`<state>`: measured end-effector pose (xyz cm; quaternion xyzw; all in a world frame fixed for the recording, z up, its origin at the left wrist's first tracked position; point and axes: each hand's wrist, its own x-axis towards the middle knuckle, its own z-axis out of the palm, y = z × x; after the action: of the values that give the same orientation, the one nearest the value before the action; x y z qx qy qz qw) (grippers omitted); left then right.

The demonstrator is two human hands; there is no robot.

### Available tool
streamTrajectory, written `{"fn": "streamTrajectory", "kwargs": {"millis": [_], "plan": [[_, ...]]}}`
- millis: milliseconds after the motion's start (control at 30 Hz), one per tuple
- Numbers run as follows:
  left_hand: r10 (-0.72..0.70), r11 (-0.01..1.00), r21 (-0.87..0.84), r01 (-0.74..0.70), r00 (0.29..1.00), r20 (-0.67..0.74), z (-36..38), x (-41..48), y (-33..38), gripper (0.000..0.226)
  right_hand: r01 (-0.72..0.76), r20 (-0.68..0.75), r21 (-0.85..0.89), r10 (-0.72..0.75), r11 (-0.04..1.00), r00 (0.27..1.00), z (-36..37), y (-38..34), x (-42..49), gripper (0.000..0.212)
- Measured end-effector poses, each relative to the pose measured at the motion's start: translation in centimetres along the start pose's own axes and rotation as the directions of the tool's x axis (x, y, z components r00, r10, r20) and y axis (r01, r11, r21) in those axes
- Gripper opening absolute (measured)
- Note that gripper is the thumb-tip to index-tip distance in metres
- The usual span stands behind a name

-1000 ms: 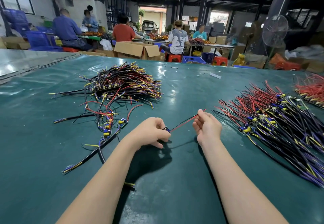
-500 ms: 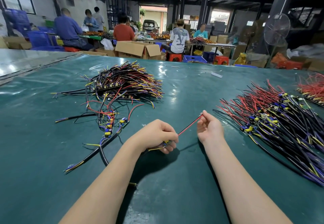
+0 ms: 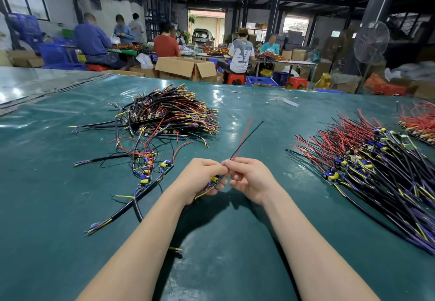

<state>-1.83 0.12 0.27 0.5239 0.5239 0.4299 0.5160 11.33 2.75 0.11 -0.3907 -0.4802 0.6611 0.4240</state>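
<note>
Two grips met just above the surface [image 3: 223, 242]: my left grip [image 3: 200, 179] clenched round a small driver board [image 3: 214, 179], and my right grip [image 3: 250, 179] pinched its red and black leads [image 3: 244, 136] at the base. Risk, I judged: a hard tug could crack a solder joint, or the board could slip out. Board was tiny, with a yellow capacitor showing and yellow and purple tails below. Leads stuck up, splayed apart.

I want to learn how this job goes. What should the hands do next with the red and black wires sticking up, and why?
Probably the right hand should slide up along the wires to draw them together. It pinches them low down, right beside the left hand, which grips the board. Their free tips fork apart in the air.
</note>
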Motion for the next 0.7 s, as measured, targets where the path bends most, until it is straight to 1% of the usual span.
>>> {"fn": "streamTrajectory", "kwargs": {"millis": [67,133,200,300,367,400,467,500,533,567,600,633,667,700], "plan": [[0.002,1.0,0.026,-0.003,0.999,0.035,0.0,-0.1,0.0,0.026,-0.018,-0.045,0.004,0.018,1.0,0.999,0.0,0.0,0.0,0.018],[-0.011,1.0,0.025,0.009,0.995,0.099,-0.1,-0.2,0.1,0.025,-0.029,-0.115,0.098,0.04,0.995,0.993,-0.3,-0.2,0.1,0.022],[-0.057,0.997,0.071,0.043,0.977,0.208,-0.3,-0.5,0.3,0.023,-0.034,-0.215,0.219,0.082,0.975,0.973,-0.9,-0.6,0.3,0.024],[-0.137,0.978,0.199,0.069,0.926,0.352,-0.4,-0.8,0.4,0.026,-0.024,-0.318,0.39,0.159,0.921,0.935,-2.2,-1.0,0.6,0.025],[-0.159,0.966,0.253,0.061,0.908,0.389,-0.3,-0.8,0.4,0.028,0.017,-0.346,0.497,0.181,0.868,0.921,-2.8,-0.9,0.8,0.027],[-0.153,0.966,0.25,0.058,0.911,0.382,-0.3,-0.9,0.5,0.028,0.055,-0.364,0.543,0.176,0.838,0.914,-3.0,-0.9,0.9,0.027],[-0.122,0.979,0.194,0.061,0.94,0.319,-0.5,-0.9,0.6,0.026,0.174,-0.436,0.616,0.149,0.769,0.888,-3.3,-0.9,1.0,0.028],[-0.105,0.987,0.144,0.067,0.956,0.273,-0.5,-0.9,0.7,0.024,0.247,-0.493,0.628,0.131,0.738,0.86,-3.6,-1.0,1.0,0.029],[-0.087,0.995,0.069,0.074,0.974,0.208,-0.4,-0.8,0.9,0.021,0.314,-0.555,0.606,0.106,0.731,0.825,-3.9,-1.2,0.9,0.031],[-0.068,0.997,-0.037,0.073,0.991,0.116,-0.3,-0.6,1.0,0.018,0.353,-0.61,0.546,0.071,0.76,0.789,-4.1,-1.4,0.8,0.031],[-0.053,0.984,-0.173,0.053,0.999,0.0,-0.2,-0.3,1.1,0.016,0.363,-0.645,0.451,0.017,0.815,0.764,-3.9,-1.7,0.6,0.031],[-0.047,0.948,-0.319,0.007,0.992,-0.119,-0.2,0.0,1.1,0.015,0.356,-0.652,0.331,-0.061,0.874,0.756,-3.4,-1.9,0.4,0.028],[-0.054,0.891,-0.451,-0.052,0.974,-0.22,-0.3,0.3,1.2,0.016,0.335,-0.615,0.2,-0.148,0.921,0.774,-2.4,-1.9,0.3,0.026],[-0.073,0.826,-0.553,-0.109,0.952,-0.296,-0.4,0.6,1.2,0.017,0.287,-0.531,0.056,-0.215,0.956,0.82,-1.0,-1.7,0.1,0.025]]}}
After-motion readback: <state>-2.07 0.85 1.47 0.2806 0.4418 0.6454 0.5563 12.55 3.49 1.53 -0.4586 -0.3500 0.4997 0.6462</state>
